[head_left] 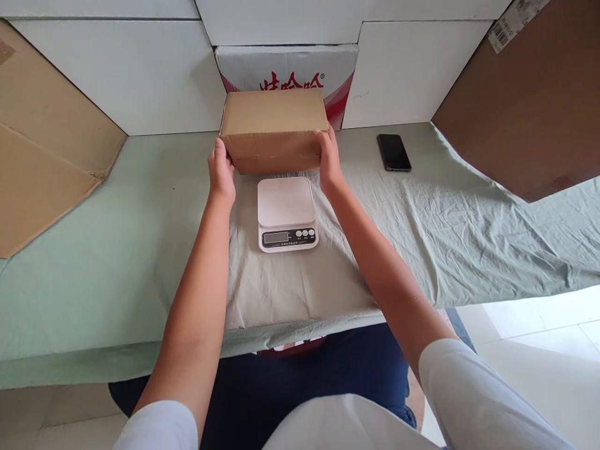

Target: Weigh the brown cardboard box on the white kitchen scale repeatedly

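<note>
A closed brown cardboard box (pixel 274 128) is at the back middle of the table, just behind a white digital kitchen scale (pixel 286 213). My left hand (pixel 220 172) presses against the box's left side and my right hand (pixel 329 161) against its right side, so the box is gripped between them. Whether the box rests on the cloth or is slightly lifted I cannot tell. The scale's plate is bare and its display faces me.
A pale green cloth (pixel 469 231) covers the table. A black phone (pixel 394 152) lies at the back right. A white carton with red print (pixel 290 69) stands behind the box. Flattened brown cardboard (pixel 42 162) leans at the left, a large cardboard sheet (pixel 534 106) at the right.
</note>
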### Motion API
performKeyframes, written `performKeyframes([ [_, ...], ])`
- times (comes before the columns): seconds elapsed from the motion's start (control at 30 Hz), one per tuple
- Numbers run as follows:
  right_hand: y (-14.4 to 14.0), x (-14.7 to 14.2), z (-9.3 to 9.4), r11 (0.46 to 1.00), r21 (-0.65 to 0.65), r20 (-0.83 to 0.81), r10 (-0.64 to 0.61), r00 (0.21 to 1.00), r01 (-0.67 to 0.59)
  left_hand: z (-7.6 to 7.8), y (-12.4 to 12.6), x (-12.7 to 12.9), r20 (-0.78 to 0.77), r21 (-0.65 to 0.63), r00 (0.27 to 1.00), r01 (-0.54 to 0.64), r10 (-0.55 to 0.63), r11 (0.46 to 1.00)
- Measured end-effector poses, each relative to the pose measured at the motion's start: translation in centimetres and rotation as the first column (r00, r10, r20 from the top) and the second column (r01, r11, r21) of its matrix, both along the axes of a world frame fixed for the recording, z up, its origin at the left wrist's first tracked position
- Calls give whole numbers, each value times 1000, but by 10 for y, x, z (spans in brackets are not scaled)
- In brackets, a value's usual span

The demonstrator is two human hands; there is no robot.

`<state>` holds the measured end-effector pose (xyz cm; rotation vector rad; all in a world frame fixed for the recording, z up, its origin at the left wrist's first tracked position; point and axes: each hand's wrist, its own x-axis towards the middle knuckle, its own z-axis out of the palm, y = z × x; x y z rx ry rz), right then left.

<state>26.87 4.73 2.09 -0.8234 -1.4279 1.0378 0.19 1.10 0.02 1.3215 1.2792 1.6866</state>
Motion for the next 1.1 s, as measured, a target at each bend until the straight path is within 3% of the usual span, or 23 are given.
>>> performKeyframes([
  [0.1,-9,-2,12,999,-26,-71,-21,997,19,11,-5,-6,-68,14,997,40,-39,999],
  [0.27,-29,-1,41,1000,-3,-69,-27,997,26,28,-20,-1,34,156,997,63,-69,986],
  [0.37,-43,9,50,999,30,-57,-34,998,36,31,-43,13,61,217,995,58,-73,974],
  [0.47,-65,24,46,999,33,-24,-31,999,32,29,-81,28,39,226,997,59,-69,972],
  [0.6,-105,41,28,1000,-15,36,-6,999,7,29,-136,41,3,137,999,42,-43,990],
  [0.7,-132,46,18,999,-45,25,-2,1000,3,30,-163,44,-41,103,998,53,-49,993],
  [0.9,-164,44,20,1000,-23,102,6,995,-4,22,-174,42,-49,83,999,18,-14,996],
  [1.1,-170,43,23,998,-60,81,32,996,-27,11,-179,42,-11,111,1000,18,-17,994],
])
